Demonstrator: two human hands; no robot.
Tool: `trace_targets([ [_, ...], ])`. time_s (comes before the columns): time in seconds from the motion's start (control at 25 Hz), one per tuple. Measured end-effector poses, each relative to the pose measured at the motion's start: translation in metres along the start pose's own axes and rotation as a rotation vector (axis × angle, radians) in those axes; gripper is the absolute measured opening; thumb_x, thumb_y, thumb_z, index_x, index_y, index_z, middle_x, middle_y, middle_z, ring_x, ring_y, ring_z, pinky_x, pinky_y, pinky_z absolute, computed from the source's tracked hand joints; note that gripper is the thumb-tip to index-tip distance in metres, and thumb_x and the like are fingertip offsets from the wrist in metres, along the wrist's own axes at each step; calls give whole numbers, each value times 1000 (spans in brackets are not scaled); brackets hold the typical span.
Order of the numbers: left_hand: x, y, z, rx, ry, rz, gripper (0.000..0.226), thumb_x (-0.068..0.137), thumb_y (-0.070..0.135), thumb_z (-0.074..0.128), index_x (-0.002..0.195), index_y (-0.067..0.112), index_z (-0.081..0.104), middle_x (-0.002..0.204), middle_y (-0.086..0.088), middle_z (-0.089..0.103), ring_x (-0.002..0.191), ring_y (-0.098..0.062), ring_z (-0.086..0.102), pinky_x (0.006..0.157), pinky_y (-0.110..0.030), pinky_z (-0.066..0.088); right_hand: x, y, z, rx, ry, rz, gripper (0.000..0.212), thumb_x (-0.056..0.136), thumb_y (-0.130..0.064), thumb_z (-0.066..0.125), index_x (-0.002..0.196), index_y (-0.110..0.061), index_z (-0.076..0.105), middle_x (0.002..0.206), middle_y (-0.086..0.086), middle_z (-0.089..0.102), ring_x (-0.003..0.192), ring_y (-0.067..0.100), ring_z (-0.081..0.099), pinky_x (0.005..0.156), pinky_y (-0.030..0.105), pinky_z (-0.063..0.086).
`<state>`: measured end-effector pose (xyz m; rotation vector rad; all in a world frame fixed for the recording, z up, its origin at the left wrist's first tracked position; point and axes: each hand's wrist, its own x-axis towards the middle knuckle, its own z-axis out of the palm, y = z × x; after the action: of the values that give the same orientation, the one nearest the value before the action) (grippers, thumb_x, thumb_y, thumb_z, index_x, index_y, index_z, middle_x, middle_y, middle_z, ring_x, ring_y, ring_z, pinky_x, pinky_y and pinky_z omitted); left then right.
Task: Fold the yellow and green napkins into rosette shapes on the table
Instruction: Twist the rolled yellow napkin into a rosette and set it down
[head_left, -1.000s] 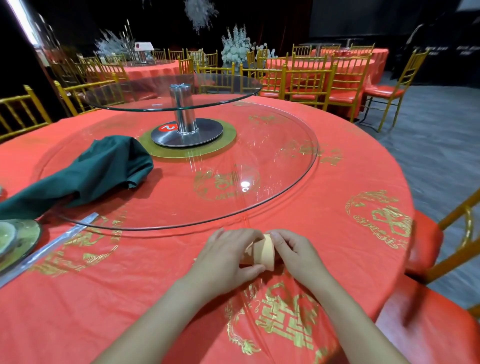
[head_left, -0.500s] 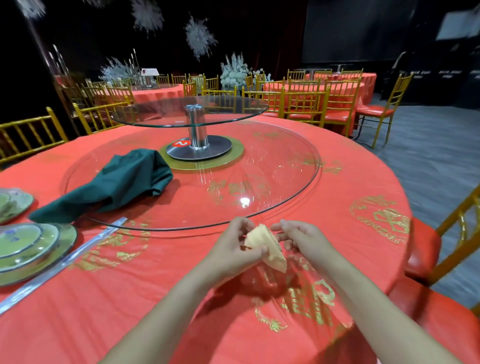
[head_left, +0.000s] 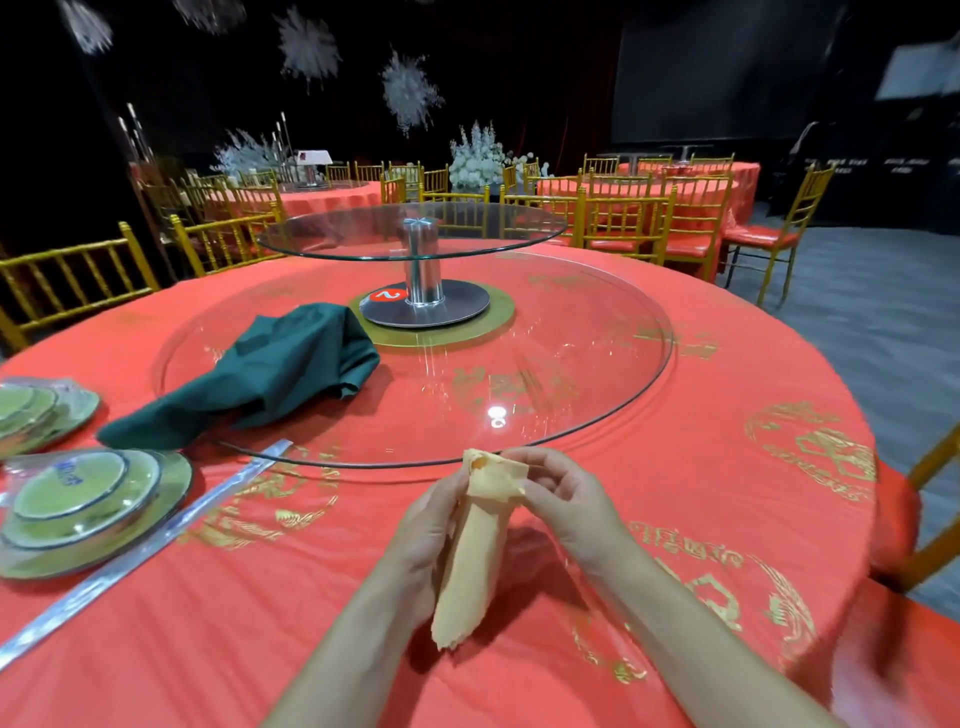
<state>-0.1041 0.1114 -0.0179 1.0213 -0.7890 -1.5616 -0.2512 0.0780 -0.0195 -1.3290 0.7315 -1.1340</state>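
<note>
The yellow napkin (head_left: 475, 540) is rolled into a long tube and held upright-tilted above the red tablecloth, its lower end hanging free. My left hand (head_left: 426, 540) grips the roll along its left side. My right hand (head_left: 563, 496) pinches the loose top fold of the roll with curled fingers. The green napkin (head_left: 260, 379) lies crumpled and unfolded on the left part of the glass turntable (head_left: 597, 364), away from both hands.
Stacked plates in plastic wrap (head_left: 88, 499) sit at the left edge, with more plates (head_left: 36, 410) behind them. A silver strip (head_left: 156, 540) lies diagonally on the red table (head_left: 753, 519). A raised glass tier on a metal post (head_left: 423, 260) stands at the centre. Gold chairs ring the table.
The yellow napkin went from a short compact roll on the table to a long tube lifted in both hands. The camera view tilted upward.
</note>
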Motion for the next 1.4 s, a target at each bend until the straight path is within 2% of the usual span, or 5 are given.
trace_targets([
  [0.32,17,-4,-17,20,306,370,33,61,38,71,87,19,62,86,-3,65,84,-24,57,78,-45,44,31,19,22,-11,66,59,28,84,-1,62,112,-6,59,91,5,70,82,12,63,76,27,50],
  [0.52,18,-10,-20,279,388,567,14,74,36,71,79,24,65,80,6,69,81,-12,62,77,-27,48,29,26,21,-175,28,28,95,41,-52,85,121,-12,55,103,-4,68,93,4,62,82,17,48],
  [0.72,12,-14,-16,515,239,661,25,76,20,66,94,39,65,95,23,70,92,-1,66,73,-13,50,33,23,9,-214,125,52,51,78,-14,71,125,-9,54,111,2,66,92,2,62,76,15,48],
  [0.88,12,-17,-18,546,252,632,28,73,9,75,87,31,66,85,16,72,79,-3,67,66,-16,50,27,22,6,-185,108,97,47,80,-11,68,125,-7,54,98,-5,67,70,-3,65,55,12,48],
  [1.4,9,-12,-23,887,481,799,15,83,20,67,68,17,65,64,6,63,61,-4,56,60,-20,43,19,21,16,-409,78,67,55,79,-24,67,131,-15,52,113,-18,57,94,-15,53,75,3,43],
])
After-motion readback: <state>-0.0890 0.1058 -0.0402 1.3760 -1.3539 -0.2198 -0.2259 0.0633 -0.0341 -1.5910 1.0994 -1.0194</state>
